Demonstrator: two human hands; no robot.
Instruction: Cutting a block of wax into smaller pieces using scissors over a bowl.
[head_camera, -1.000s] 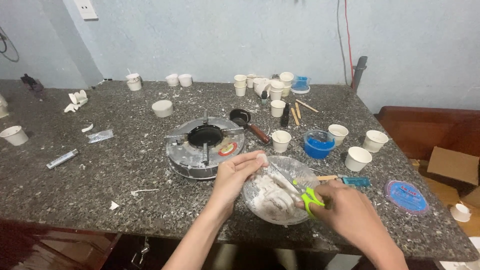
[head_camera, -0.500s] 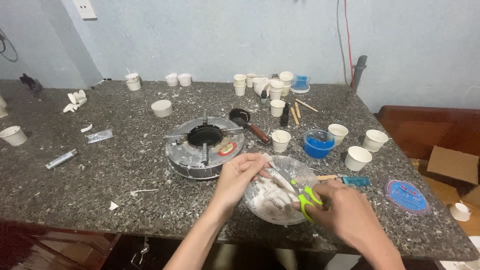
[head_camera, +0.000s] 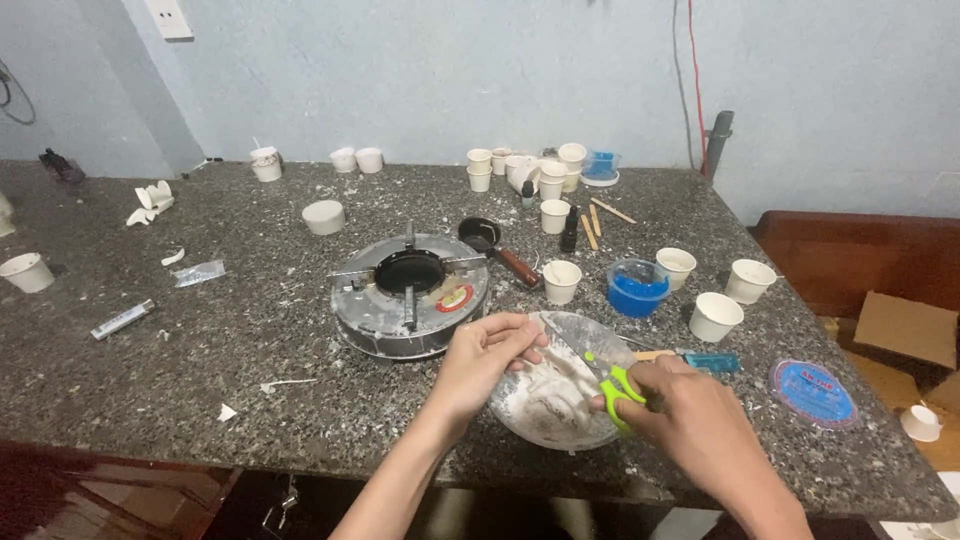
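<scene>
Gripping green-handled scissors (head_camera: 610, 378), the right hand (head_camera: 690, 420) has its fingers closed through the loops, the blades reaching up and left over a clear bowl (head_camera: 562, 380) of white lumps. The bowl sits close to the near edge of the worktop (head_camera: 200, 350), right of its middle. The left hand (head_camera: 485, 355) rests at the bowl's left rim, its fingers pinched narrow on a small white piece just beside the blade tips. Directly behind the left hand stands a round metal stove (head_camera: 410, 290), nearly touching the bowl, so little room is left there. Behind the bowl stand a white cup (head_camera: 562, 281) and a blue tub (head_camera: 638, 288); a blue lid (head_camera: 812, 392) lies toward the right edge. The near-left stretch of worktop carries only small white scraps (head_camera: 285, 383), and more cups cluster along the far edge.
</scene>
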